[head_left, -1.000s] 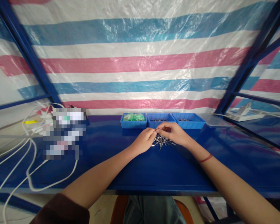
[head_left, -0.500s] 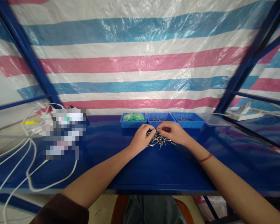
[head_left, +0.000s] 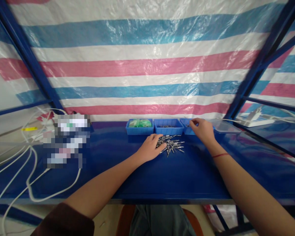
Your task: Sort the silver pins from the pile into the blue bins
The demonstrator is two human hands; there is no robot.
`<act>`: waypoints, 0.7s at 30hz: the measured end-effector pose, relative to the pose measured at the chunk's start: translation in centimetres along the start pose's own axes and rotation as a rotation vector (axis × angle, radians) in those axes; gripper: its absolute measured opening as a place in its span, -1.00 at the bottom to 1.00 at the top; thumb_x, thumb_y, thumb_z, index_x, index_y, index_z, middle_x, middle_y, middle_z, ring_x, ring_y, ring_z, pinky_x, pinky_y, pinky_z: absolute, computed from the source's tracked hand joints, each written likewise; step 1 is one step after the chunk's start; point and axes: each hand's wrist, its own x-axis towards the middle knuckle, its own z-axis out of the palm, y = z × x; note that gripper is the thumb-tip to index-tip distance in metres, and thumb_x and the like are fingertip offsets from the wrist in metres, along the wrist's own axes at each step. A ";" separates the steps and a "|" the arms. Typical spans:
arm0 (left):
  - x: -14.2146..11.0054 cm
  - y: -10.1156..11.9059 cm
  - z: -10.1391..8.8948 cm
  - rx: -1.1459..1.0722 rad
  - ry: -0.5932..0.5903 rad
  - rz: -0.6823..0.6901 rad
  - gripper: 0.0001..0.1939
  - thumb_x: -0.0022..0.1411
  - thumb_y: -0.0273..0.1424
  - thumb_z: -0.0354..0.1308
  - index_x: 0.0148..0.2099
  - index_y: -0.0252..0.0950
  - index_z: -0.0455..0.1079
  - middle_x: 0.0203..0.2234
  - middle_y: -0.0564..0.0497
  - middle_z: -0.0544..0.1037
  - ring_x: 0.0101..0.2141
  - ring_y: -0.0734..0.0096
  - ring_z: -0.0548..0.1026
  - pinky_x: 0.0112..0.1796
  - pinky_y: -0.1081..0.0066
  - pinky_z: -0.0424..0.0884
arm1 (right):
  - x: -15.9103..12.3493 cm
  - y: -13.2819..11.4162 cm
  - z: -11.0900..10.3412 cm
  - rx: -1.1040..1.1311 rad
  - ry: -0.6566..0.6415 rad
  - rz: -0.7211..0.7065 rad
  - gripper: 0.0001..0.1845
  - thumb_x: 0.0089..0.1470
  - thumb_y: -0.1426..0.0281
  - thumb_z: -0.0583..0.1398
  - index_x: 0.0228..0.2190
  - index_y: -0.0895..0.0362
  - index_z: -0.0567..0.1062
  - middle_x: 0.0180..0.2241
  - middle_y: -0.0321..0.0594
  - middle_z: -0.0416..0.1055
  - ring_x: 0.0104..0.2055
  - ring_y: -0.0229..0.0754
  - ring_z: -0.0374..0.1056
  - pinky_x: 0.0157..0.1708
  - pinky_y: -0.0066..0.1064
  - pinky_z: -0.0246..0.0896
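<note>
A loose pile of small metal pins (head_left: pixel 171 144) lies on the blue table (head_left: pixel 162 173). My left hand (head_left: pixel 151 147) rests at the pile's left edge, fingers curled and touching the pins. My right hand (head_left: pixel 202 129) reaches over the right blue bin (head_left: pixel 188 128), fingertips pinched together; whatever they hold is too small to make out. Behind the pile stand the middle blue bin (head_left: pixel 168 127) with metal parts and the left blue bin (head_left: pixel 139 127) with green pieces.
White cables (head_left: pixel 31 170) loop over the table's left side beside a blurred patch. A clear plastic lid or tray (head_left: pixel 225 126) lies right of the bins. Blue frame posts and a striped tarp close off the back and sides.
My right hand left the pile and moved right and back over the right bin. My left hand dropped onto the pile's left edge.
</note>
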 end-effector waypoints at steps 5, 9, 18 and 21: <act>-0.1 -0.2 0.1 0.041 -0.041 0.031 -0.50 0.24 -0.08 -0.11 0.12 -0.24 0.17 0.06 -0.16 0.25 0.08 0.15 0.23 0.07 0.14 0.16 | 0.3 0.4 -0.5 -0.088 0.095 -0.032 -0.63 -0.01 0.24 0.08 -0.28 0.22 0.52 -0.37 -0.03 0.49 -0.32 0.00 0.36 -0.29 -0.26 0.16; -0.2 -0.3 0.2 0.055 -0.054 0.045 -0.52 0.24 -0.09 -0.10 0.11 -0.22 0.18 0.07 -0.15 0.24 0.09 0.15 0.22 0.08 0.12 0.15 | -0.3 -1.5 -1.3 0.089 -0.215 -0.252 -0.72 0.00 0.26 0.09 -0.39 0.16 0.53 -0.44 -0.15 0.49 -0.42 -0.13 0.35 -0.38 -0.35 0.17; -0.2 -0.1 0.1 0.093 -0.072 0.050 -0.52 0.23 -0.11 -0.07 0.11 -0.24 0.20 0.08 -0.18 0.25 0.09 0.12 0.23 0.06 0.10 0.16 | -2.3 -3.4 0.3 0.195 -0.758 -0.439 -0.74 -0.08 0.23 0.19 -0.38 0.13 0.54 -0.45 -0.21 0.47 -0.46 -0.21 0.33 -0.45 -0.42 0.18; -0.2 -0.2 0.2 0.102 -0.078 0.075 -0.54 0.21 -0.12 -0.04 0.09 -0.23 0.21 0.07 -0.16 0.27 0.07 0.13 0.25 0.06 0.10 0.16 | -2.4 -3.7 0.3 0.218 -0.762 -0.457 -0.81 -0.05 0.33 0.15 -0.41 0.14 0.53 -0.49 -0.23 0.44 -0.48 -0.23 0.31 -0.44 -0.42 0.16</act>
